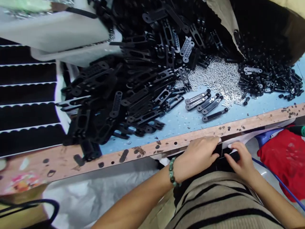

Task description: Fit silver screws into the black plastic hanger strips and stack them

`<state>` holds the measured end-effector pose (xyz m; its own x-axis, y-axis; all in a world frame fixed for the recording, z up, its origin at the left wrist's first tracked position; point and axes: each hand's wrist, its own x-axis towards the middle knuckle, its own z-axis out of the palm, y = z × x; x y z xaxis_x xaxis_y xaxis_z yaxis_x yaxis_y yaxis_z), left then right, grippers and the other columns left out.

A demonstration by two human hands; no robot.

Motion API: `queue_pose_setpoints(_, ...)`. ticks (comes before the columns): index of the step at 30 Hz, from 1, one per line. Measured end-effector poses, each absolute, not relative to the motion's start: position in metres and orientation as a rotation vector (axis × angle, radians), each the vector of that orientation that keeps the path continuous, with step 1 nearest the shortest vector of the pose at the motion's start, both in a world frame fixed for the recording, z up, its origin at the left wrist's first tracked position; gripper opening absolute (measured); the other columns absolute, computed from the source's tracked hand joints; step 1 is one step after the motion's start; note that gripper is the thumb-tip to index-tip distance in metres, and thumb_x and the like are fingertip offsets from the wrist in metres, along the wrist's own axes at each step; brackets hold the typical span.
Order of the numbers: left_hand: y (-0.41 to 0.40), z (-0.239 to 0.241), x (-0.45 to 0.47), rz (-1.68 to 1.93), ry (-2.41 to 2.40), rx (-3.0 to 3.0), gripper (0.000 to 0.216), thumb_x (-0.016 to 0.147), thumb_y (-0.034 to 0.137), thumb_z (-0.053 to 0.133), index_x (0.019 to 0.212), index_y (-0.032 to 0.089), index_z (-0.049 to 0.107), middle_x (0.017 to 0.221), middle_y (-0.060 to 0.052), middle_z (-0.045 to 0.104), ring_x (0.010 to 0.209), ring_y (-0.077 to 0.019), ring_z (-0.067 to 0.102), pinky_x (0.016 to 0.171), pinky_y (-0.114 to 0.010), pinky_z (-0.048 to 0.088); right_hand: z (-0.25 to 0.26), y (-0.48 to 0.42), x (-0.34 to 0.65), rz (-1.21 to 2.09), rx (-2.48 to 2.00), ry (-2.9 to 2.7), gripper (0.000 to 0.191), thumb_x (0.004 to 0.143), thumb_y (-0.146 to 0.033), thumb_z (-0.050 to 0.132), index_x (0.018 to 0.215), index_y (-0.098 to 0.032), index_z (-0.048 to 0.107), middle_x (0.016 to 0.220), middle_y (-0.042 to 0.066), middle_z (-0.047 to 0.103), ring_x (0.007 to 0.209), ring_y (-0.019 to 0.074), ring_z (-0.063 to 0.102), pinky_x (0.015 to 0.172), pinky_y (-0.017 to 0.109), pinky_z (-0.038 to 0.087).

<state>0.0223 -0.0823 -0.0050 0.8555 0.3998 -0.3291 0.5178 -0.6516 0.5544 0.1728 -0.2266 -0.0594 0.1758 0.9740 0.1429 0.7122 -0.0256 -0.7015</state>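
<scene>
My left hand (199, 157), with a green bead bracelet at the wrist, is closed on a black strip (219, 150) with a toothed pale edge, just below the bench's front edge. Close to the strip's right end is my right hand (243, 160), its thumb and forefinger apart; contact with the strip is hard to make out. Beyond the hands, on the blue bench top, several assembled black link arms (212, 108) lie side by side. Loose silver screws (221, 76) are heaped behind them.
Black slotted plastic links (133, 92) pile up at centre left. Small black parts (269, 78) spread at the right. A white bin (69, 35) stands back left, above black bands with wavy white edges (26, 95). The wooden edge (143, 149) runs along the front; red cloth (283, 159) lies right.
</scene>
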Motion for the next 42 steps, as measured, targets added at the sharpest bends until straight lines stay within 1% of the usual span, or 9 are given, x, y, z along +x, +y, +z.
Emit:
queue_pose_setpoints(5, -0.075, -0.011, 0.02, -0.407, 0.526, 2.249, 0.01, 0.083, 0.013, 0.052, 0.083, 0.021, 0.058, 0.077, -0.001, 0.067, 0.074, -0.0199, 0.065, 0.06, -0.026, 0.042, -0.081, -0.227, 0.164, 0.44, -1.952, -1.556, 0.038, 0.079, -0.041, 0.067, 0.104, -0.02, 0.048, 0.094, 0.01, 0.059, 0.091, 0.027, 0.057, 0.078, 0.044, 0.051)
queue_pose_setpoints(17, -0.081, -0.016, 0.014, -0.352, 0.591, 2.297, 0.018, 0.082, 0.011, 0.045, 0.092, 0.019, 0.056, 0.079, -0.004, 0.066, 0.073, -0.0213, 0.063, 0.061, -0.029, 0.045, -0.081, -0.234, 0.191, 0.604, -1.8, -1.316, 0.012, 0.085, -0.016, 0.05, 0.087, -0.022, 0.06, 0.091, 0.006, 0.07, 0.087, 0.0202, 0.067, 0.081, 0.036, 0.053)
queue_pose_setpoints(22, -0.093, -0.002, 0.012, 0.204, 0.818, 2.312, 0.02, 0.088, 0.024, 0.05, 0.106, 0.017, 0.054, 0.101, -0.011, 0.062, 0.097, -0.026, 0.057, 0.082, -0.041, 0.048, -0.061, -0.228, 0.205, 0.459, -1.766, -1.034, 0.007, 0.086, -0.019, 0.052, 0.085, -0.02, 0.059, 0.086, 0.006, 0.067, 0.081, 0.0193, 0.066, 0.068, 0.034, 0.055)
queue_pose_setpoints(26, -0.102, 0.014, 0.016, 0.345, 0.681, 1.999, 0.021, 0.095, 0.031, 0.043, 0.107, 0.019, 0.055, 0.105, -0.006, 0.061, 0.097, -0.0189, 0.057, 0.086, -0.033, 0.05, -0.037, -0.203, 0.191, 0.139, -1.58, -1.478, 0.019, 0.082, -0.011, 0.058, 0.095, -0.025, 0.058, 0.092, 0.005, 0.065, 0.084, 0.0192, 0.063, 0.076, 0.039, 0.054)
queue_pose_setpoints(30, -0.097, 0.017, 0.012, 0.464, 0.778, 1.848, 0.028, 0.098, 0.027, 0.035, 0.12, 0.019, 0.051, 0.121, -0.009, 0.054, 0.114, -0.0181, 0.052, 0.1, -0.033, 0.045, -0.02, -0.175, 0.18, 0.232, -1.417, -1.832, 0.032, 0.081, -0.015, 0.062, 0.11, -0.026, 0.055, 0.112, 0.01, 0.058, 0.099, 0.0237, 0.059, 0.081, 0.043, 0.052)
queue_pose_setpoints(32, -0.092, 0.017, 0.006, 0.484, 0.838, 1.84, 0.027, 0.098, 0.027, 0.034, 0.115, 0.019, 0.054, 0.126, -0.01, 0.051, 0.119, -0.0187, 0.048, 0.104, -0.035, 0.042, -0.014, -0.162, 0.182, 0.325, -1.411, -1.759, 0.038, 0.082, -0.02, 0.062, 0.118, -0.025, 0.05, 0.116, 0.013, 0.053, 0.104, 0.0261, 0.056, 0.081, 0.044, 0.053)
queue_pose_setpoints(35, -0.087, 0.018, -0.001, 0.476, 0.815, 1.857, 0.025, 0.097, 0.026, 0.036, 0.107, 0.018, 0.057, 0.129, -0.011, 0.048, 0.123, -0.019, 0.046, 0.106, -0.036, 0.041, -0.005, -0.14, 0.185, 0.45, -1.409, -1.698, 0.035, 0.084, -0.023, 0.06, 0.118, -0.024, 0.049, 0.112, 0.012, 0.053, 0.101, 0.0244, 0.056, 0.077, 0.04, 0.053)
queue_pose_setpoints(39, -0.08, 0.018, -0.008, 0.498, 0.833, 1.895, 0.025, 0.097, 0.027, 0.036, 0.105, 0.018, 0.058, 0.13, -0.011, 0.048, 0.124, -0.0193, 0.046, 0.106, -0.036, 0.041, 0.002, -0.116, 0.182, 0.609, -1.3, -1.833, 0.007, 0.089, -0.018, 0.053, 0.094, -0.023, 0.054, 0.091, 0.005, 0.056, 0.089, 0.019, 0.057, 0.075, 0.033, 0.051)
queue_pose_setpoints(42, -0.07, 0.012, -0.016, 0.567, 0.934, 1.958, 0.031, 0.098, 0.027, 0.033, 0.119, 0.019, 0.055, 0.134, -0.01, 0.046, 0.127, -0.0192, 0.044, 0.106, -0.037, 0.041, 0.003, -0.101, 0.183, 0.719, -1.319, -1.79, 0.006, 0.091, -0.019, 0.049, 0.086, -0.022, 0.052, 0.08, 0.002, 0.056, 0.077, 0.0162, 0.057, 0.067, 0.029, 0.049)
